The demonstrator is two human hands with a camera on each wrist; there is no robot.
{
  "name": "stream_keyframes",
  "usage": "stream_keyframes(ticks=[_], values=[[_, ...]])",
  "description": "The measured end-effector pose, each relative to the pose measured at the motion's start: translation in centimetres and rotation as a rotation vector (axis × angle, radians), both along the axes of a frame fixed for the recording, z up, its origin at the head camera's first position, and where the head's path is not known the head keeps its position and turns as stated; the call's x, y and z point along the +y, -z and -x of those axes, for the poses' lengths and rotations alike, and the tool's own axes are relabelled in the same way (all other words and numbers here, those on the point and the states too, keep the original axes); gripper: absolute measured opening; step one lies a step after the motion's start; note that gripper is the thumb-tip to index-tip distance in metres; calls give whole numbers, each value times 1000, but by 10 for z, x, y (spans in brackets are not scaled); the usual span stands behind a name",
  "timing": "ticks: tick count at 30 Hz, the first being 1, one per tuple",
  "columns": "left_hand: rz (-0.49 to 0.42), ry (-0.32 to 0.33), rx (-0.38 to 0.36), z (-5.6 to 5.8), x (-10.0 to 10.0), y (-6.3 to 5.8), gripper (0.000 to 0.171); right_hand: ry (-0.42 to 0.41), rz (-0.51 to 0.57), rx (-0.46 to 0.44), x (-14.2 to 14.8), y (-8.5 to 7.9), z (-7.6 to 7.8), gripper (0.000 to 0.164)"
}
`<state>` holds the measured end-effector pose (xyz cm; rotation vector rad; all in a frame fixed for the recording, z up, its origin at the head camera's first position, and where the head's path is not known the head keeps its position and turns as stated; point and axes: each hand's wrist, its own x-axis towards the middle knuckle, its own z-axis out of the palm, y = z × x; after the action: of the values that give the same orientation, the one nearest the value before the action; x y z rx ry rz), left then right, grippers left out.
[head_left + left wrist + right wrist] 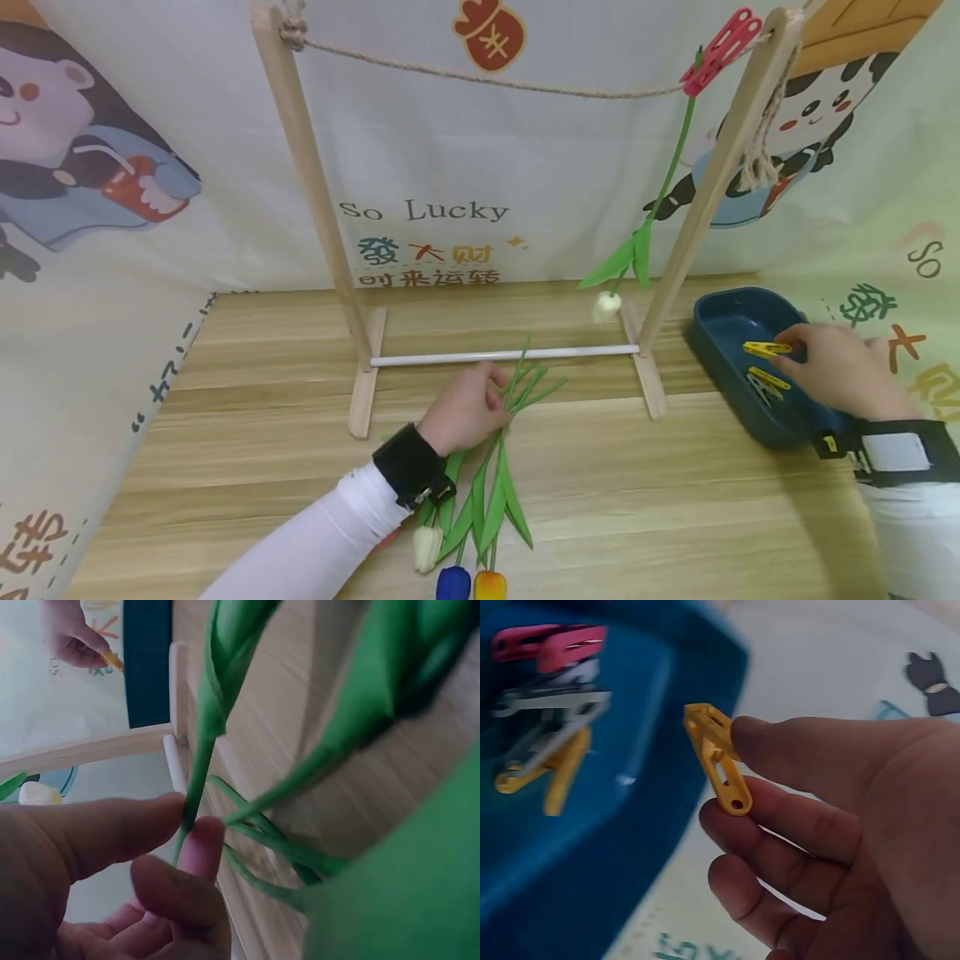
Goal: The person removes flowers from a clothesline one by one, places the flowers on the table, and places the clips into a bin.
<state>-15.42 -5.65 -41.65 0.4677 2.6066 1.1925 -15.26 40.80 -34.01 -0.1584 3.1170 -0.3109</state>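
My left hand point(467, 410) pinches the green stem point(198, 776) of an artificial tulip between thumb and fingertip. Other stems cross close by it on the table. Their blooms point toward me: a white tulip point(427, 547), a blue tulip point(453, 583) and an orange tulip point(491, 586). Over the dark blue basin point(712, 383), my right hand point(847, 372) holds a yellow clothespin point(718, 761) by its handle end, thumb on one side and fingers on the other. Several more clothespins lie in the basin, among them a pink clothespin point(551, 646) and a grey clothespin point(555, 701).
A wooden rack stands behind my hands, its left post point(315, 183) and right post point(720, 183) joined low down by a white rod point(480, 357). Between the posts sags a rope point(487, 80). Near its right end, a pink clothespin point(720, 52) holds an upside-down white tulip point(607, 307).
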Motion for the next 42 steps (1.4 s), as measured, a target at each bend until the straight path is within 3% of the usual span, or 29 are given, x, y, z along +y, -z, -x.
stream_keyframes(ticks=[9,17,25,32,36,42], values=[[150,45,-9,-6,3,0,36,-5,-11,-110,6,22,5,43],[166,53,-10,-8,5,-1,34,-13,-2,-136,10,33,11,41],[163,46,9,-9,5,-3,31,-4,-7,-119,8,29,8,45],[109,29,25,-6,3,-11,36,-12,-27,-43,-1,4,0,47],[47,17,71,-2,1,-22,41,9,-67,10,-15,-23,-7,50],[-31,-20,126,4,3,-45,45,2,-120,203,-43,-72,-18,44]])
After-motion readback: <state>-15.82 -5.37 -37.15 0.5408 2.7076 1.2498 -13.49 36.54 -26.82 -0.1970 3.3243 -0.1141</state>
